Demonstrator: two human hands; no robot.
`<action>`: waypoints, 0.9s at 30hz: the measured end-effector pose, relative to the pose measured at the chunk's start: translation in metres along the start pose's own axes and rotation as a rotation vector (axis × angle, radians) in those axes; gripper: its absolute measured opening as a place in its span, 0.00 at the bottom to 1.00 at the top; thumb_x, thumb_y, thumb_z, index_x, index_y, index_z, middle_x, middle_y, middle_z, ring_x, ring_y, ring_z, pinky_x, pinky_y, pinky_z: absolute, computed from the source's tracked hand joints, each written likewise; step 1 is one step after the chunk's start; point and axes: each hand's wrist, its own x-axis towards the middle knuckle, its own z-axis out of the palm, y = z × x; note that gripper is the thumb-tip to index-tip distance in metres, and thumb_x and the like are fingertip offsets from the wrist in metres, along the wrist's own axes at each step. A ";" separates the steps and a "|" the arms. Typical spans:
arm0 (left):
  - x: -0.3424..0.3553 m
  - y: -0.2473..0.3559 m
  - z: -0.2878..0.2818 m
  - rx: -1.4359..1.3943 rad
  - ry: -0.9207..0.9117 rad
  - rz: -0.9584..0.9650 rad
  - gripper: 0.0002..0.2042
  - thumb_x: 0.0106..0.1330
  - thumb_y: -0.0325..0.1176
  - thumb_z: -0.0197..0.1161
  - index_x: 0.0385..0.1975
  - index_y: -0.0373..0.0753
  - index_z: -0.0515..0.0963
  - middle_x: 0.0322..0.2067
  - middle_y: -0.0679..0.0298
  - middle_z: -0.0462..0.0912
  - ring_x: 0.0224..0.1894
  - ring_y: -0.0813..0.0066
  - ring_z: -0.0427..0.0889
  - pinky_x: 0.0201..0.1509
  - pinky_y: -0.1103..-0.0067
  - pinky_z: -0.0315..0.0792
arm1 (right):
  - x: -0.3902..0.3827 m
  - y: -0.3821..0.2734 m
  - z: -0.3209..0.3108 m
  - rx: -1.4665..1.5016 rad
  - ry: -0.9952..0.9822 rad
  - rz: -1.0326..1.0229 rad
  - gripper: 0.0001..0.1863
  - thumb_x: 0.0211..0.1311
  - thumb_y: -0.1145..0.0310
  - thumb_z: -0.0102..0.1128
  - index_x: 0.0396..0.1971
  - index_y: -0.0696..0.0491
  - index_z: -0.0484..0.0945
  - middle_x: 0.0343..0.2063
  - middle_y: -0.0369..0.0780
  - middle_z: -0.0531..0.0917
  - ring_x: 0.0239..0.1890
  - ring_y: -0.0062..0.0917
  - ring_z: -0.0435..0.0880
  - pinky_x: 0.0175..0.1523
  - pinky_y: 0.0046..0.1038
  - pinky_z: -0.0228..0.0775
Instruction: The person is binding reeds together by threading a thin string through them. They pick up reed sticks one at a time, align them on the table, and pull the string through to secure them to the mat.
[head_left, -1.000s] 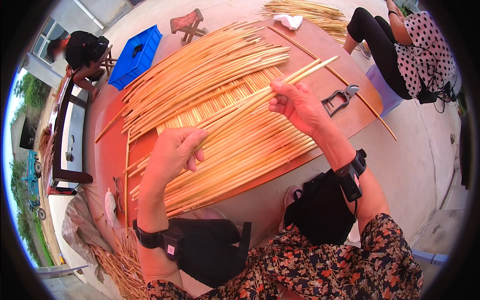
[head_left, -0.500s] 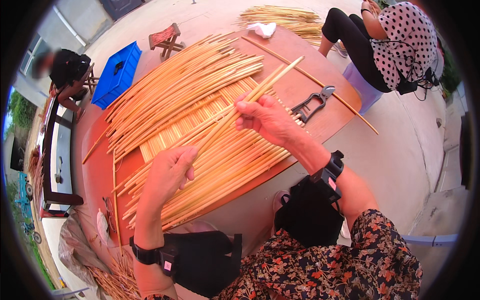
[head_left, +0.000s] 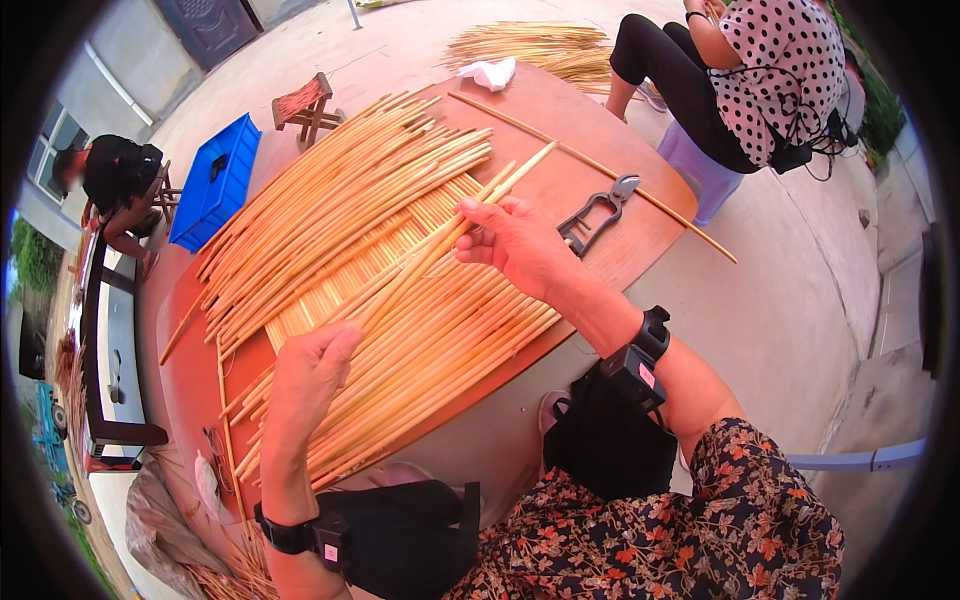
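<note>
My right hand (head_left: pixel 512 245) is closed around pale, peeled stalks (head_left: pixel 522 170) whose upper ends stick out past the thumb toward the upper right. They slope down left toward my left hand (head_left: pixel 318 370), which is closed with its thumb pressed on the fingers. What it grips is hidden. Under both hands lies a mat of stalks laid side by side (head_left: pixel 430 345), with a thin thread on it near the middle. On its far side rests a thick layer of loose stalks (head_left: pixel 340 190). Dark-handled pruning shears (head_left: pixel 597 215) lie to the right of my right hand.
The reddish table (head_left: pixel 640 225) carries one long stalk (head_left: pixel 600 172) along its right side and a white cloth (head_left: pixel 488 74). Beyond are a blue crate (head_left: pixel 217 185), a low stool (head_left: pixel 303 105) and a stalk heap (head_left: pixel 530 45). Two other people sit nearby.
The view has shifted, so the table and hands appear farther left and lower. Both hands keep nearly the same pose, and my right hand still grips the stalks.
</note>
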 end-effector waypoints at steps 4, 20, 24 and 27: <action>-0.001 0.003 -0.003 0.034 0.002 -0.036 0.17 0.77 0.40 0.59 0.43 0.30 0.84 0.16 0.76 0.67 0.18 0.90 0.62 0.21 0.87 0.54 | 0.004 -0.001 -0.007 0.004 0.077 -0.072 0.09 0.73 0.65 0.61 0.40 0.56 0.78 0.32 0.35 0.82 0.32 0.20 0.84 0.41 0.25 0.83; 0.003 0.004 -0.010 0.121 -0.051 -0.079 0.21 0.77 0.45 0.58 0.24 0.35 0.71 0.17 0.74 0.56 0.23 0.85 0.54 0.25 0.79 0.54 | 0.007 -0.001 -0.013 -0.125 0.057 -0.099 0.11 0.72 0.63 0.63 0.41 0.56 0.76 0.36 0.36 0.83 0.36 0.20 0.85 0.42 0.22 0.81; 0.003 0.001 -0.011 0.189 -0.021 -0.014 0.22 0.77 0.46 0.57 0.22 0.36 0.70 0.17 0.72 0.56 0.23 0.84 0.54 0.25 0.78 0.56 | 0.007 -0.002 -0.013 -0.125 0.045 -0.078 0.11 0.71 0.63 0.64 0.40 0.56 0.77 0.38 0.38 0.84 0.40 0.22 0.86 0.46 0.25 0.82; 0.003 0.000 -0.011 0.203 -0.010 0.008 0.24 0.77 0.47 0.57 0.20 0.36 0.67 0.15 0.71 0.56 0.22 0.83 0.54 0.24 0.77 0.56 | 0.007 -0.002 -0.013 -0.090 0.022 -0.082 0.10 0.71 0.65 0.64 0.40 0.56 0.77 0.39 0.39 0.84 0.40 0.23 0.86 0.50 0.28 0.83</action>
